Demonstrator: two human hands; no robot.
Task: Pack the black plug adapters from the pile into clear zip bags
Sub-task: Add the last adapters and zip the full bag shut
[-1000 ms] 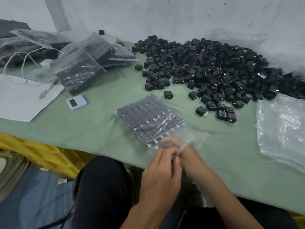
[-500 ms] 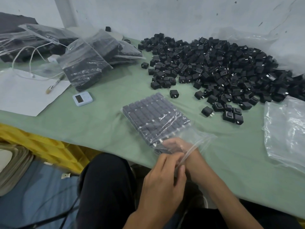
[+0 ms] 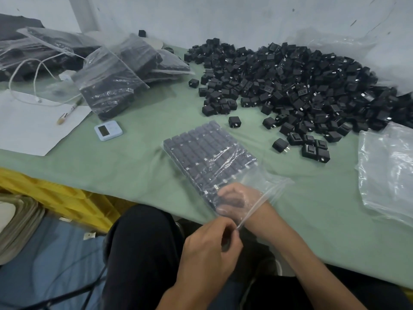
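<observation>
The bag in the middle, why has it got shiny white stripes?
Head view: light glints off wrinkles in the clear zip bag; through its plastic the right hand looks hazy; the yellow crates at the left edge are smeared.

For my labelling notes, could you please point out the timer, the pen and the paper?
timer (image 3: 108, 130): head view, middle of face.
pen (image 3: 68, 113): head view, mid-barrel.
paper (image 3: 33, 125): head view, bare middle.

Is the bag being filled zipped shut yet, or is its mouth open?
Open. The right hand is inside the zip bag, seen through the plastic, and the left hand pinches its mouth edge.
</observation>
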